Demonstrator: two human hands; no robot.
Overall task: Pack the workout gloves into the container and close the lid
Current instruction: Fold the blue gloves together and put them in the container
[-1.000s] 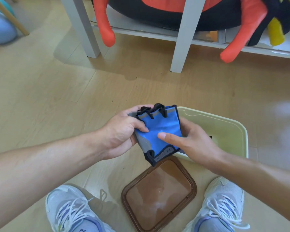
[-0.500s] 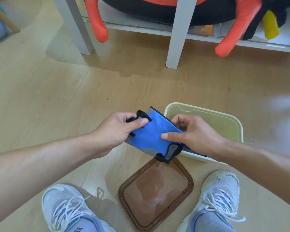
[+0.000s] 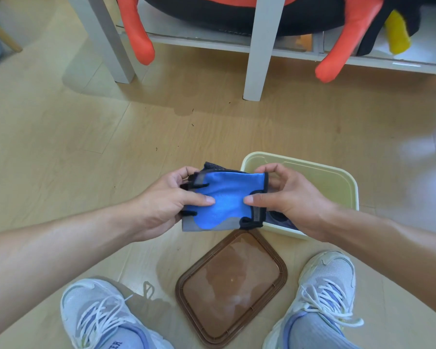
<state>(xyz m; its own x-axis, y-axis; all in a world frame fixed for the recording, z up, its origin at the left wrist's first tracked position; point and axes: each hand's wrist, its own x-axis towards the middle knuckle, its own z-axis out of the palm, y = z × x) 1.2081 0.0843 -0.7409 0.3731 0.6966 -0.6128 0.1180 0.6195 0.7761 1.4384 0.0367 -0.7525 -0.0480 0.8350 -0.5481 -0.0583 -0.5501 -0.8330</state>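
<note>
Both my forearms reach in from the lower corners of the view and meet in the middle, above the pale wooden floor (image 3: 61, 137). My left hand (image 3: 166, 202) pinches the finger-hole end of the blue and grey fingerless fabric workout glove (image 3: 227, 200), thumb pressed on the blue face and fingers curled underneath. My right hand (image 3: 287, 197) pinches the black-trimmed cuff end the same way, thumb on top and forefinger hooked over the upper edge. The glove is stretched flat between my two hands, held in the air over the near left corner of the pale cream rectangular plastic container (image 3: 337, 182), which stands open on the floor. Under my right hand something dark lies inside the container, but I cannot tell if it is a second glove, so I count one glove for certain. There is one container and one brown translucent rectangular plastic lid (image 3: 232, 288), lying flat on the floor just in front of the container, between my two white and lilac laced sneakers (image 3: 325, 298). Two white furniture legs (image 3: 256, 46) stand at the far edge of the floor.
</note>
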